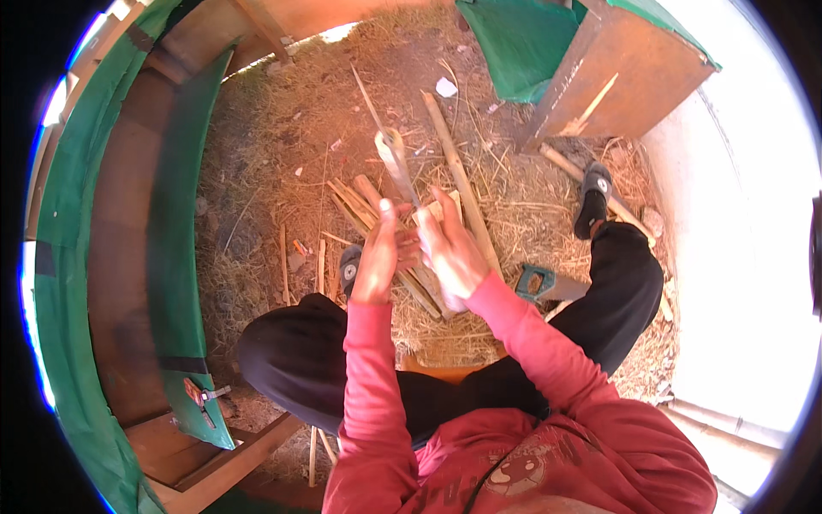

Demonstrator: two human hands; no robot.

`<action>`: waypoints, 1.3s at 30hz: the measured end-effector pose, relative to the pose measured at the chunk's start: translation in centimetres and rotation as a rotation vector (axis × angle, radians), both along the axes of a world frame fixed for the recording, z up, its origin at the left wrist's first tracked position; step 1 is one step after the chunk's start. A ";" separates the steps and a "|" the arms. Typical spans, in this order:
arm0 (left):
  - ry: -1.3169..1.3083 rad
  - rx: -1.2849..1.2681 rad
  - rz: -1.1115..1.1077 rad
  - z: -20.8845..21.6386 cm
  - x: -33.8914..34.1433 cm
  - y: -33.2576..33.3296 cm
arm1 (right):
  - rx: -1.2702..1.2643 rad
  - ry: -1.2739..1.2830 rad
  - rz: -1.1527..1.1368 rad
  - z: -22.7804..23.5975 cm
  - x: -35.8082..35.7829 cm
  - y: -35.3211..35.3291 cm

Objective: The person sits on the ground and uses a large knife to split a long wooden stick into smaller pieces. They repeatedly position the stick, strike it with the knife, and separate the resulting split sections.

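Step in hand: I judge I am splitting or shaving a thin pale bamboo strip (431,214) with a broad grey metal blade (396,163), seated over the straw-covered ground (282,154).
Left hand (383,253): fingers clamped around the blade's handle, the blade pointing up and away from the strip.
Right hand (449,248): fingers closed on the strip, just right of the blade.
Strip: held in the air between both hands, above the long split bamboo poles (458,176).
Beside the strip: a teal-handled handsaw (539,283), lower right.
Next move, as I judge: a firm hold on the strip, with the blade edge kept clear of my right fingers.
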State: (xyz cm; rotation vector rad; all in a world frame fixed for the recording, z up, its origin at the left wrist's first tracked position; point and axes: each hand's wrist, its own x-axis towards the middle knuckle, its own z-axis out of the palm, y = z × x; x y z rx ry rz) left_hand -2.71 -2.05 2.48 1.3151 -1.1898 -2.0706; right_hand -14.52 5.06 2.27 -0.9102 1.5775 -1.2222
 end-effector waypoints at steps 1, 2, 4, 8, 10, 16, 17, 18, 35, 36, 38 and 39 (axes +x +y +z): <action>0.051 -0.023 0.031 1.3 0.7 1.9 | -0.040 -0.195 0.042 -0.6 0.7 -1.1; 0.106 -0.052 0.057 1.9 1.1 3.3 | -0.084 -0.388 0.079 -0.8 1.1 -1.9; -0.068 -0.917 0.117 -3.2 2.2 3.2 | -0.220 -0.046 0.217 0.4 1.6 -2.8; -0.299 -0.510 0.148 2.9 4.5 1.4 | -0.222 0.207 -0.111 -3.4 -2.1 -2.7; -0.587 -0.716 0.109 4.8 4.9 -0.5 | -0.022 0.409 -0.058 -14.3 -7.6 -1.3; -0.908 -1.060 0.044 0.3 9.9 -7.5 | 1.025 0.776 0.182 -32.1 -8.1 10.5; -0.924 -1.072 0.050 0.3 10.6 -7.6 | 0.996 0.819 0.175 -32.4 -7.6 10.8; -0.937 -1.087 0.054 0.3 11.1 -7.9 | 0.967 0.861 0.162 -32.6 -7.6 10.7; -0.980 -1.093 0.000 1.0 8.8 -9.3 | -0.363 0.156 -0.257 8.1 -11.7 5.2; -0.997 -1.087 0.018 1.4 8.8 -9.1 | -0.427 0.174 -0.277 12.2 -12.7 5.2; -1.030 -1.083 0.036 1.8 9.2 -9.0 | -0.514 0.161 -0.317 20.5 -15.3 6.2; -1.022 -1.100 0.028 2.0 8.5 -9.4 | -0.543 0.182 -0.339 25.1 -16.4 7.7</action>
